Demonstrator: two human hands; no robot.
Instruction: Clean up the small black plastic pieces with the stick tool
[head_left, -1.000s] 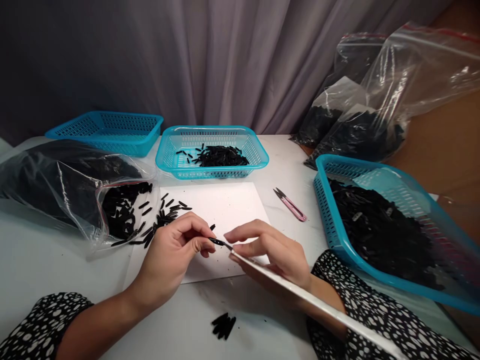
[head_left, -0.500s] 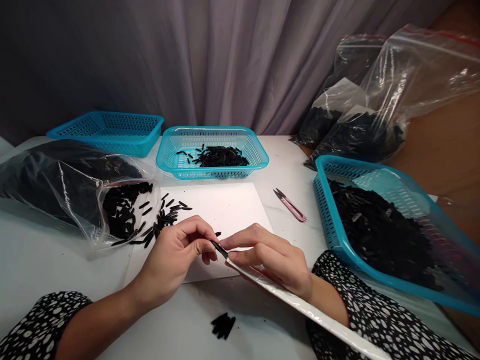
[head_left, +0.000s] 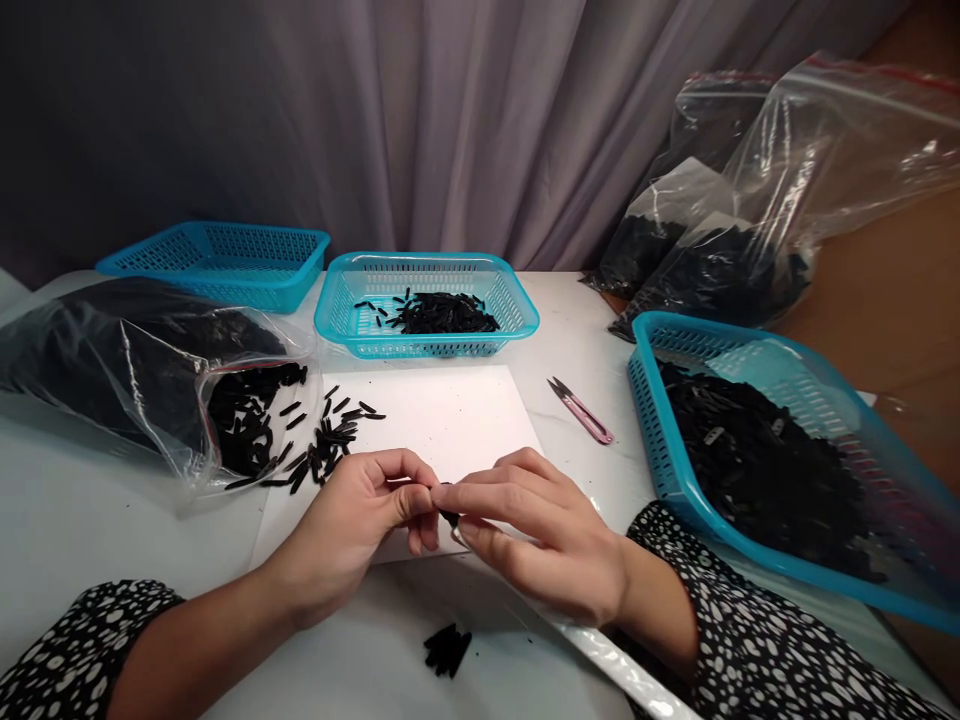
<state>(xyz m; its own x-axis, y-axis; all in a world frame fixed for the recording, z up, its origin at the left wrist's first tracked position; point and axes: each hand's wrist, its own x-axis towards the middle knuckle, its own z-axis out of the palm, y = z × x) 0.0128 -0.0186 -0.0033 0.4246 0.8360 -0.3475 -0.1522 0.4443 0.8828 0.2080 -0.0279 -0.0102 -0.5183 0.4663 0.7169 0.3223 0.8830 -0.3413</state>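
In front of me, my left hand (head_left: 379, 520) pinches one end of a small dark strip (head_left: 450, 517) between thumb and forefinger. My right hand (head_left: 551, 530) meets it there, its forefinger over the strip and its thumb by the tip of a long, glossy white strip (head_left: 630, 672). The white strip runs under my right hand toward the lower right. Most of the dark strip is hidden by fingers. Below my hands lies a small pile of black strips (head_left: 448, 650). More loose black strips (head_left: 330, 440) are scattered on a white sheet (head_left: 450, 400).
An open plastic bag (head_left: 150, 350) of black pieces lies at left. Blue baskets stand behind: one at back left (head_left: 292, 295), another in the middle (head_left: 337, 335) holding black strips. A larger basket (head_left: 652, 430) is at right, near pink thread snips (head_left: 581, 412) and zip bags (head_left: 787, 180).
My right hand has shifted over the dark strip, its fingers now touching my left fingertips and covering more of it. The white strip has swung lower, and less of it shows.
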